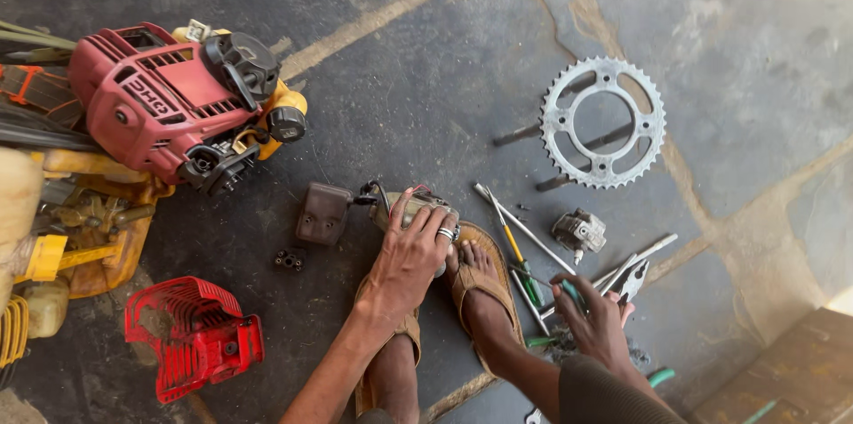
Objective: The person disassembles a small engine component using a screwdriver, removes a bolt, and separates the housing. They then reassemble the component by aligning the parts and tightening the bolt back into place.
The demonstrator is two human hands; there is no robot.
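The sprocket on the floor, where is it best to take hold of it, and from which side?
Probably by the toothed rim of the sprocket, from above. It lies flat, apart from the other parts, and its open centre lets fingers hook under the ring.

Dark grey stone floor (426, 77) — pale mortar joints (391, 8) crossing it — in soft daylight.

Red engine cover (151, 100), silver sprocket (603, 122), yellow-green screwdriver (520, 260), tan sandals (484, 277), gray floor (426, 60)
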